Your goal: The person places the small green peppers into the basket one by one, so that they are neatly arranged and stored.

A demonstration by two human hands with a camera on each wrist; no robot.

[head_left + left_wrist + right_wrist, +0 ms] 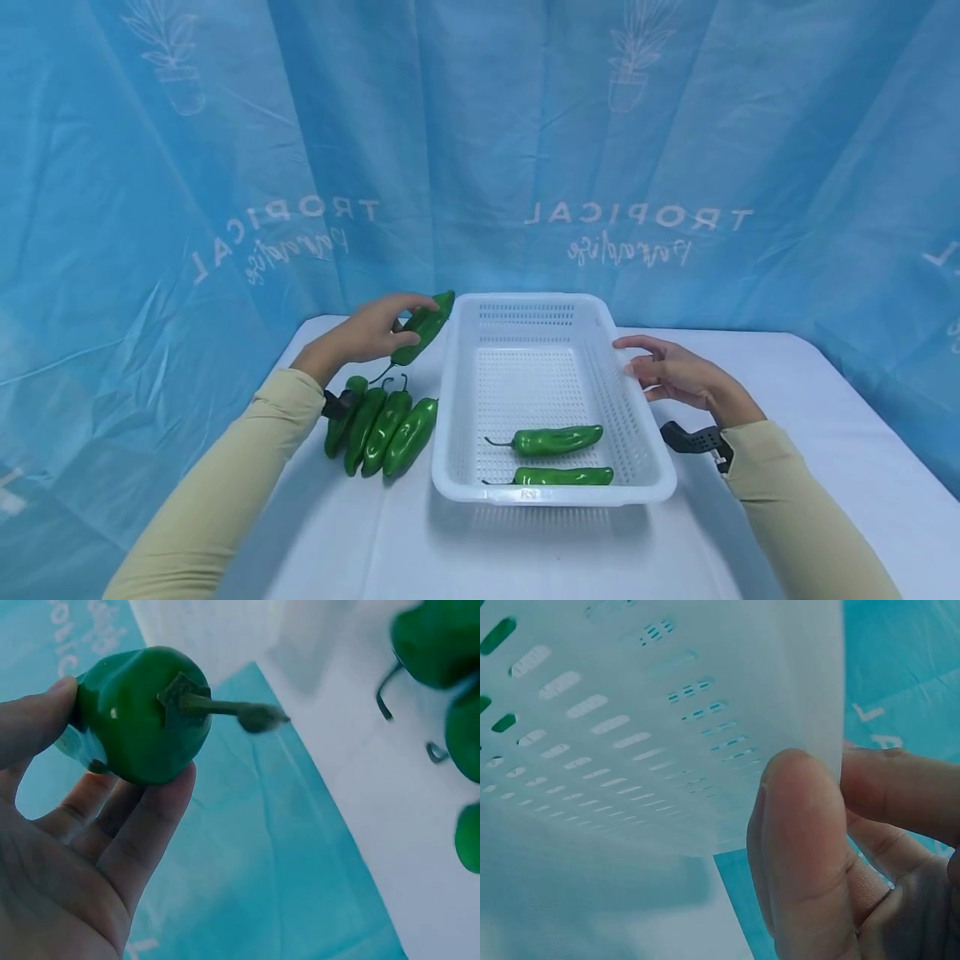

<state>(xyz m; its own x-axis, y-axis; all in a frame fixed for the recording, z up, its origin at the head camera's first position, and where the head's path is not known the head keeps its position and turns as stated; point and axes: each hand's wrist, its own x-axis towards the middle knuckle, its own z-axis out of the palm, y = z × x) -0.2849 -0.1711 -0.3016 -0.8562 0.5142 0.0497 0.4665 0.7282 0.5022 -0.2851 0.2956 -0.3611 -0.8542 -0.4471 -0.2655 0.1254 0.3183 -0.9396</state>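
Note:
A long green pepper (429, 329) is pinched between the thumb and fingers of my left hand (371, 329), raised left of the basket's far end. In the left wrist view, the held pepper (142, 720) shows its stem end. My right hand (678, 375) grips the right rim of a white perforated plastic basket (459, 392). The right wrist view shows the thumb (806, 832) against the basket wall (795, 690) and fingers on its other side. Two green peppers, one farther (558, 441) and one nearer (564, 476), lie crosswise inside the basket's near end.
Several more green peppers (388, 429) lie side by side on the white table (337, 533), left of the basket and partly under my left wrist. A blue printed curtain (480, 150) hangs behind and around the table. Dark straps circle both wrists.

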